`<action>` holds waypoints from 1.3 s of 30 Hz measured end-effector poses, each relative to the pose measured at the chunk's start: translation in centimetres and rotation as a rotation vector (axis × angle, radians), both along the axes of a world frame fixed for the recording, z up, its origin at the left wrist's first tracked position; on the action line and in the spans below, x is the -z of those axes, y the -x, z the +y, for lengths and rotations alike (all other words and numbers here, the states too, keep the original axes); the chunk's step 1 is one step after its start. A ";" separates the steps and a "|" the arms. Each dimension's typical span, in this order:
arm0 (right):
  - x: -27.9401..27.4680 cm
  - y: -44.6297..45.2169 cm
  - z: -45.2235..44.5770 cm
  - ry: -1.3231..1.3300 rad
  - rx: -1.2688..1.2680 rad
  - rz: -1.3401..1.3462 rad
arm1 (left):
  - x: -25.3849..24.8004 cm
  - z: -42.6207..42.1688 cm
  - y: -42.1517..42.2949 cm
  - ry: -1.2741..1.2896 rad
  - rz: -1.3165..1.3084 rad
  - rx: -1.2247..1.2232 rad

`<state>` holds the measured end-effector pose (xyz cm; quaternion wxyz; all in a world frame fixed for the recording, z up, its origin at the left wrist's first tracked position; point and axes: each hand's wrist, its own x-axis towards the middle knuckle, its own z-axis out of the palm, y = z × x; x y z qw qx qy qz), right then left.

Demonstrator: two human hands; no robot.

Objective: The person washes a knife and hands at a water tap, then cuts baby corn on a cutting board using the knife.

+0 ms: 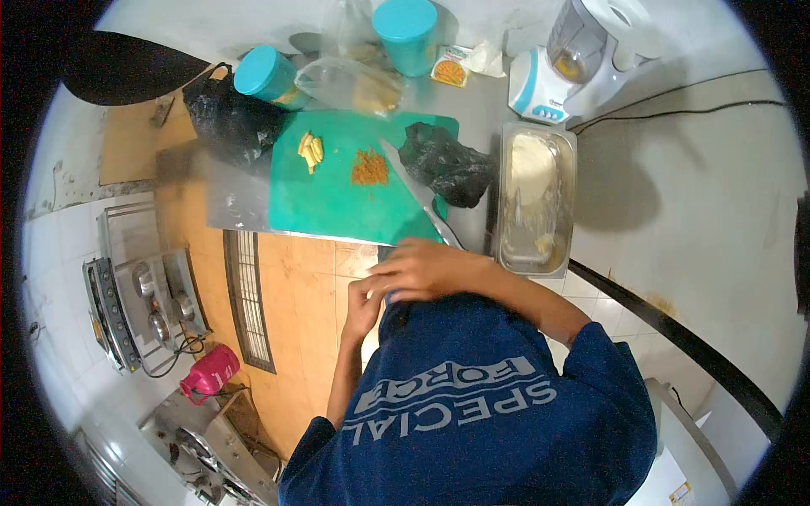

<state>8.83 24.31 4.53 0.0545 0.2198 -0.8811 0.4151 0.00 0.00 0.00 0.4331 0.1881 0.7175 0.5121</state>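
Just below the front edge of the green cutting board (325, 207), my two hands meet in front of the dark blue shirt. My right hand (426, 268) reaches across with its fingers stretched out, slightly blurred, over the fingertips of my left hand (364, 308). The left fingers are partly hidden beneath it, and no object shows between the hands. A knife (413, 181) lies slanted on the board, its handle towards me. Left of its blade are a small orange-brown heap (369, 168) and pale yellow pieces (311, 153). A crumpled black bag (447, 164) rests right of the knife.
A metal tray (504, 211) with pale contents stands right of the board, below a blender (540, 84). Behind the board are teal-lidded containers (405, 29) and a clear bag (371, 88). Another black bag (228, 122) sits at the left. A pink gas cylinder (213, 371) stands lower left.
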 end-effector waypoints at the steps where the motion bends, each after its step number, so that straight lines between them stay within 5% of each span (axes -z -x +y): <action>1: 0.2 -1.4 0.6 0.042 0.032 -0.139 | -0.1 -0.3 -0.2 0.072 0.091 0.089; 5: -0.1 -9.7 6.9 -0.009 0.546 -0.555 | 5.3 -0.4 -3.4 0.056 0.112 -0.128; 10: 1.3 -16.5 10.9 -0.267 1.132 -0.863 | 4.5 2.9 -2.7 -0.038 0.069 -0.194; 14: 5.1 -16.7 11.6 -0.173 1.236 -0.847 | 3.9 6.7 -1.1 -0.086 0.305 0.006; 22: 8.5 -15.4 12.8 -0.107 1.144 -0.805 | 0.6 14.9 -1.9 -0.093 0.247 0.221; 25: 7.6 -16.7 11.8 0.034 1.435 -0.572 | 0.8 17.7 -3.4 0.045 0.257 0.465; 31: -0.8 -16.5 12.9 0.066 1.581 -0.442 | 2.3 21.3 -6.7 0.022 0.462 0.748; 34: 2.5 -15.6 13.6 -0.191 1.619 -0.301 | 2.6 22.4 -6.9 0.051 0.447 0.792; 39: 5.2 -15.4 15.6 0.028 1.534 -0.214 | 5.0 23.0 -7.6 0.071 0.476 0.743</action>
